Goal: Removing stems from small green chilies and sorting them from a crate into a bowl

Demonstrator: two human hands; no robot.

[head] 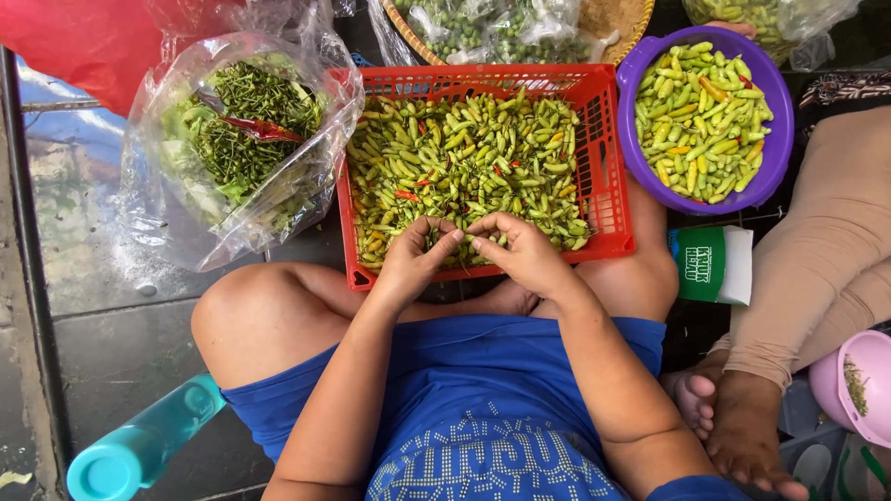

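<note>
Floor (102, 306) wet; basket (603, 139) chilli-filled.

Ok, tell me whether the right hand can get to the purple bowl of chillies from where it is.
Probably yes. The right hand sits at the red basket's near edge, and the purple bowl stands just beyond that basket's right side, open-topped. Nothing lies between them but the low basket wall.

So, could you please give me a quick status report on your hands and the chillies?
Left hand and right hand together over red basket, pinching one green chilli. Stem bag left, purple bowl right. Nothing blocking.
</note>
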